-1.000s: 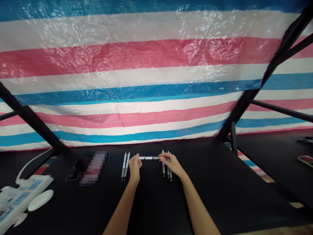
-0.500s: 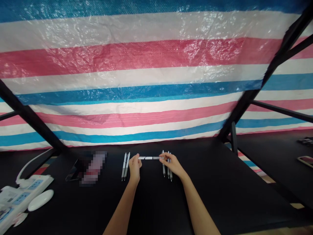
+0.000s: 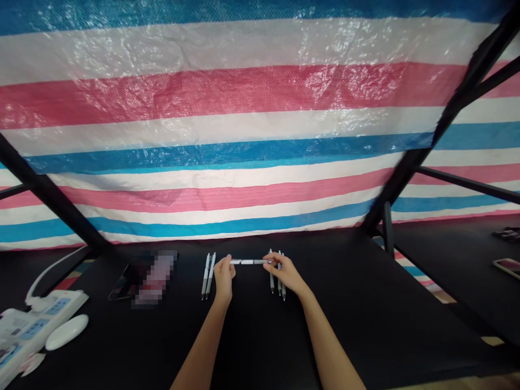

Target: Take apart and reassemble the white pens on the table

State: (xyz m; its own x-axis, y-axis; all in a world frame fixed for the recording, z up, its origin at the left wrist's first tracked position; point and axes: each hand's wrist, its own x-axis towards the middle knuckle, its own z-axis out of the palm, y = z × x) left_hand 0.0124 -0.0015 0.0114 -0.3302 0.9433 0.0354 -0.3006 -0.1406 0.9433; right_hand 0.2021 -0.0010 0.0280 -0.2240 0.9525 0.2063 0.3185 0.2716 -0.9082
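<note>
Between my two hands a white pen with a grey grip [image 3: 246, 262] is held level above the black table. My left hand [image 3: 223, 279] is closed on its white end. The fingertips of my right hand [image 3: 284, 272] pinch the grey tip end. Left of my left hand, two white and grey pens [image 3: 208, 276] lie side by side, tips towards me. Beneath and beside my right hand lie three similar pens [image 3: 280, 287], their upper parts partly covered by its fingers.
A white power strip [image 3: 44, 322] with a plugged-in cable and a white oval object [image 3: 67, 332] are at the left. A dark, partly pixelated item [image 3: 142, 279] lies nearer. Black frame bars [image 3: 410, 162] and a striped sheet [image 3: 244, 162] rise behind. A phone [image 3: 507, 266] lies far right.
Almost nothing differs: both hands keep the same hold on the level pen, and the right fingers have shifted very slightly left.
</note>
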